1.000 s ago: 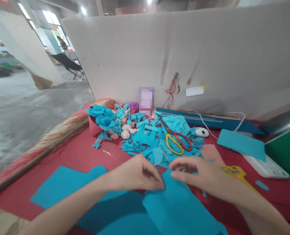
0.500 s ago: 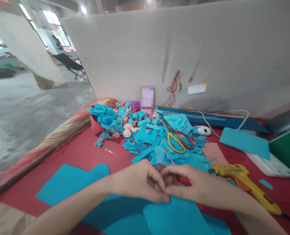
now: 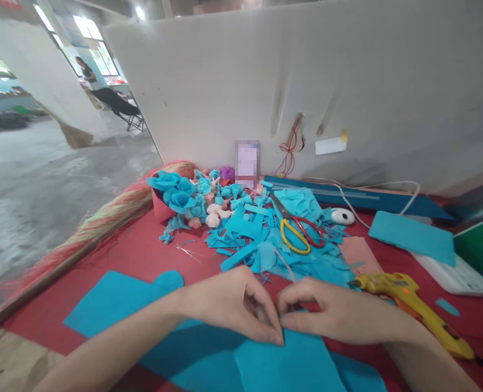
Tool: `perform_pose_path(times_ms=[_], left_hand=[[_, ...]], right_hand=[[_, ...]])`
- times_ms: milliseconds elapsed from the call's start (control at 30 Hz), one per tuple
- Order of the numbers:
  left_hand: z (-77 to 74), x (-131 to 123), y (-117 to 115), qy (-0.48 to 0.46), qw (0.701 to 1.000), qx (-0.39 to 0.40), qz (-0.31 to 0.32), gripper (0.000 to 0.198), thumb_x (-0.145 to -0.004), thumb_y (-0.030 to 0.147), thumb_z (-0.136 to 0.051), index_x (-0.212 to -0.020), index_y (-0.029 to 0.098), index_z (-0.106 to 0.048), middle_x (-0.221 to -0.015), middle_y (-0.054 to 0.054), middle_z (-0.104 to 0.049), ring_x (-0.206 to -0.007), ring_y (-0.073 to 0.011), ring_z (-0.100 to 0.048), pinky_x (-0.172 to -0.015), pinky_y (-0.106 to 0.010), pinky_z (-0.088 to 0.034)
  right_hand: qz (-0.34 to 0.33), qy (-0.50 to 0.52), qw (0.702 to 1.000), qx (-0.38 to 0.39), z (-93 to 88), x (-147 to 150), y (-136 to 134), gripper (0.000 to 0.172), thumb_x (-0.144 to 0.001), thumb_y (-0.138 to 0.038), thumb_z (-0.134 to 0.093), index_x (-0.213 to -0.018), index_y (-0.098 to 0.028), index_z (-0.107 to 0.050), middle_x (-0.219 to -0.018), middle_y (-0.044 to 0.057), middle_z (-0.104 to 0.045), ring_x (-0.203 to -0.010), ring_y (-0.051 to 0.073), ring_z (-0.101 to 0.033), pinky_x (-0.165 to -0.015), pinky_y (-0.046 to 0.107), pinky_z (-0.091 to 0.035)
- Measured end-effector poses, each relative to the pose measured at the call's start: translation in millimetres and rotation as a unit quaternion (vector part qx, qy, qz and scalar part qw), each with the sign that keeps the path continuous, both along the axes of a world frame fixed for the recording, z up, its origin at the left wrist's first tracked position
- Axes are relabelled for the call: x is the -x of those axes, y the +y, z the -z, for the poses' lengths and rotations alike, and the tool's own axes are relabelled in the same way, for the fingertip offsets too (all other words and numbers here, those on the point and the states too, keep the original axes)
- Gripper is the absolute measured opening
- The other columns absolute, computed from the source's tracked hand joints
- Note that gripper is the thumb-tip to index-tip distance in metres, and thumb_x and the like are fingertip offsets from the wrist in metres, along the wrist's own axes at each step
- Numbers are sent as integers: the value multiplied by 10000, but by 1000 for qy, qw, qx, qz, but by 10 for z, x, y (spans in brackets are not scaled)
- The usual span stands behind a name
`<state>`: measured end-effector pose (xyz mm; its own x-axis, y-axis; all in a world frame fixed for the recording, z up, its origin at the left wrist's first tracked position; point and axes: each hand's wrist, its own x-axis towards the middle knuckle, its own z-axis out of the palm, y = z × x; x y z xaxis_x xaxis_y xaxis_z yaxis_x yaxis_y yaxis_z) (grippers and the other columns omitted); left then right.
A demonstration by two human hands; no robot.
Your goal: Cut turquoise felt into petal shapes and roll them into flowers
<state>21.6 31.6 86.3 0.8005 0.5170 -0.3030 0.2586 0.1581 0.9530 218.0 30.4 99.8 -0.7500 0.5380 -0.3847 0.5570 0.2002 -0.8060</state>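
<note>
Together, the left hand point(image 3: 235, 302) and right hand point(image 3: 327, 307) pinch a blue sheet point(image 3: 290, 362) by its edge; beyond their grip, leftward, a red container point(image 3: 160, 208) holds blue flowers point(image 3: 176, 191).

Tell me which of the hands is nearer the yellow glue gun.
Right. The right hand is a little left of the yellow glue gun; the left hand is farther left, beyond the right hand.

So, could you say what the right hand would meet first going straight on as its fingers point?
The right hand would probably meet the left hand; whether they already touch is unclear.
</note>
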Motion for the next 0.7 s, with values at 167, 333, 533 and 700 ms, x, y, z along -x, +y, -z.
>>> perform_pose_path(times_ms=[167, 333, 533, 700], left_hand=[[-2, 21, 18, 14, 999, -7, 33, 207, -680, 257, -649, -831, 133, -718, -735, -50, -693, -616, -101, -585, -617, -165, -461], [7, 33, 5, 12, 999, -14, 30, 203, -686, 261, -646, -826, 133, -718, -727, -47, -690, -608, -98, -578, -603, -163, -458], [-83, 67, 22, -6, 999, -53, -4, 183, -683, 259, -653, -799, 133, -719, -707, -51, -687, -615, -108, -587, -595, -179, -472], [-130, 102, 57, -13, 996, -83, -40, 182, -674, 262, -664, -772, 119, -719, -713, -70, -691, -627, -126, -595, -602, -208, -486]], right_hand=[[0, -23, 1000, -6, 13, 4, 4, 222, -783, -325, -509, -780, -153, -648, -673, -7, -532, -669, 129, -471, -545, 194, -340], [4, 3, 1000, 0, 59, 46, 16, 236, -784, -312, -505, -736, -139, -658, -596, -27, -479, -593, 97, -415, -529, 193, -323], [87, 5, 996, -18, -54, -156, 40, 261, -800, -346, -498, -648, -178, -626, -608, -16, -555, -614, 120, -502, -578, 211, -381], [196, 23, 979, -58, -236, -272, 67, 303, -817, -407, -462, -650, -195, -600, -607, -5, -572, -619, 139, -544, -600, 225, -419]])
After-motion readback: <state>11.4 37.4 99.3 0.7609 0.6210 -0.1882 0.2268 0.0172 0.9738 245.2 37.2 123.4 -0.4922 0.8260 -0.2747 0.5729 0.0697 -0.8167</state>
